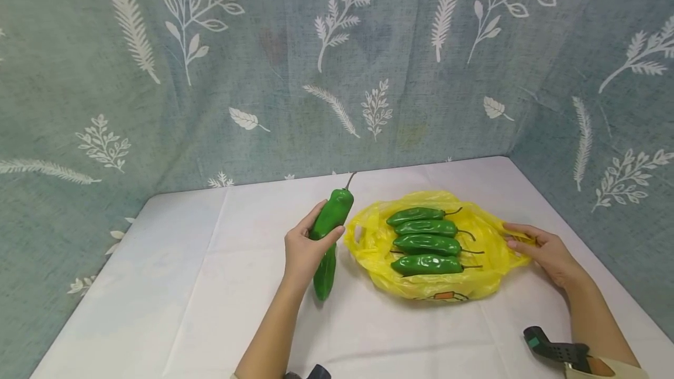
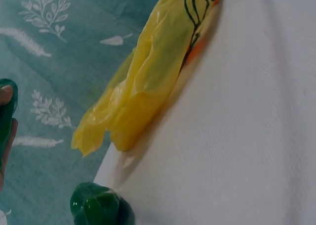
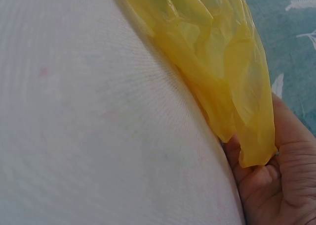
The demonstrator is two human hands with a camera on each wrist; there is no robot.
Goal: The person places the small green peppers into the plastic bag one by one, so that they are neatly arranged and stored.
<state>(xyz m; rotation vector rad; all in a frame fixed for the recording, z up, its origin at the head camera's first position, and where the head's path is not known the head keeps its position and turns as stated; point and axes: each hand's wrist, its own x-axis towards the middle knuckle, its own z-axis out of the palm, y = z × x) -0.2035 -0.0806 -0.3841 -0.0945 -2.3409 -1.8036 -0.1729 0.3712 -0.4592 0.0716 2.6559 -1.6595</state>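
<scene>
My left hand grips a long green pepper by its lower half, stem pointing up and away. Part of that pepper shows at the left edge of the left wrist view. Another green pepper lies below it on the table, its upper end hidden behind the held one. To the right, a yellow plastic bag is spread open with several green peppers side by side in it, stems mostly to the right. My right hand pinches the bag's right end between thumb and fingers.
A white cloth covers the table. Behind it and at the sides hangs a blue-green curtain with white leaf prints. The bag's left handle loop sits close to the held pepper.
</scene>
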